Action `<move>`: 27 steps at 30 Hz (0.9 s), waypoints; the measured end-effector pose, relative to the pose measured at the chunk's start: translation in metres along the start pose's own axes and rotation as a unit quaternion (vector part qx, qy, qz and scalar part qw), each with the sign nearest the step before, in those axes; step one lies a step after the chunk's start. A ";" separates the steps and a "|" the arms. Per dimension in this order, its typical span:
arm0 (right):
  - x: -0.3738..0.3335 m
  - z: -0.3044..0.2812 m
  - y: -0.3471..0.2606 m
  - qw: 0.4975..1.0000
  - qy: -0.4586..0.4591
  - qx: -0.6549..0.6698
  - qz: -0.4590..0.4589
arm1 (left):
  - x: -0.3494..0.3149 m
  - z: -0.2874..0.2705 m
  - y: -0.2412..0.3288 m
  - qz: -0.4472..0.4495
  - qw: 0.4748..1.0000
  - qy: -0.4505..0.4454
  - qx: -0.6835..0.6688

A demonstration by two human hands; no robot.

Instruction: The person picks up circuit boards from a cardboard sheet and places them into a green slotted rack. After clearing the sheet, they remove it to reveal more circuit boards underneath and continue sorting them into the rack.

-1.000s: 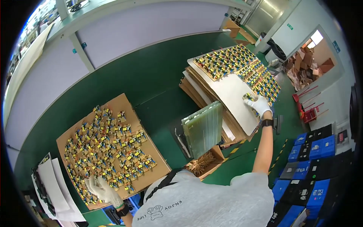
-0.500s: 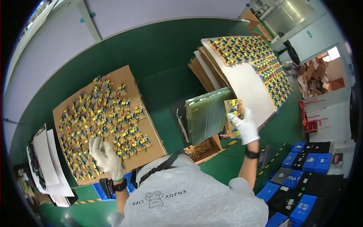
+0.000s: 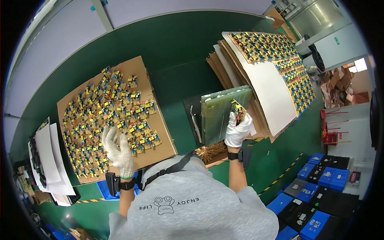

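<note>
Brightly lit, bent edges, black corners

Green floor beside a white wall

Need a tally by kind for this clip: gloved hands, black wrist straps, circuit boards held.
Gloved hands: 2 (left hand, right hand)
Black wrist straps: 2 (left strap, right strap)
Held circuit board: 1
Total: 5

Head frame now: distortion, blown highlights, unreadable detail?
Head view: strong fisheye, green worktop's far edge bows, corners go black; head view: bright patch beyond the doorway at upper right blown white; head view: circuit board in the right hand visible, finest parts unresolved.
</note>
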State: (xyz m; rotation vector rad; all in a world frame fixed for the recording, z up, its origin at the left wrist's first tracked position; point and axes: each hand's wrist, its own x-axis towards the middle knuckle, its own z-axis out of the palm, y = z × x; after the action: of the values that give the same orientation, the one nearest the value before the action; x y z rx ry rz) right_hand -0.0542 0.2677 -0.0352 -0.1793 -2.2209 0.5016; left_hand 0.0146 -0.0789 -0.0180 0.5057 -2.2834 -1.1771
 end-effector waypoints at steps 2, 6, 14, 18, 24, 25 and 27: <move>-0.003 -0.005 0.001 0.978 -0.101 0.080 0.167 | -0.002 0.001 0.003 -0.012 1.000 0.003 -0.016; -0.037 -0.006 0.015 0.990 -0.088 -0.021 0.110 | -0.008 0.001 0.001 -0.008 1.000 0.002 0.008; -0.048 -0.002 0.040 0.955 -0.134 0.131 0.230 | -0.018 0.000 -0.003 -0.068 0.997 0.021 -0.008; -0.048 0.001 0.054 0.960 -0.138 0.145 0.194 | -0.016 0.004 -0.001 -0.083 0.996 0.006 -0.035; -0.037 0.016 0.069 0.975 -0.144 0.037 0.167 | -0.012 0.011 0.001 -0.038 0.997 -0.038 -0.056; -0.040 0.015 0.071 0.974 -0.144 0.014 0.176 | -0.012 0.012 0.010 -0.041 0.996 -0.044 -0.069; -0.040 0.014 0.051 0.970 -0.129 0.011 0.206 | -0.013 0.013 0.016 -0.035 0.995 -0.059 -0.071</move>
State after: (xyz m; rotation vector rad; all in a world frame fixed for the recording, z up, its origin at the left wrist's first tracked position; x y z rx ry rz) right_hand -0.0414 0.2979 -0.0929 -0.6018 -2.4368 0.8116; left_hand 0.0151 -0.0548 -0.0151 0.4757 -2.2746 -1.4276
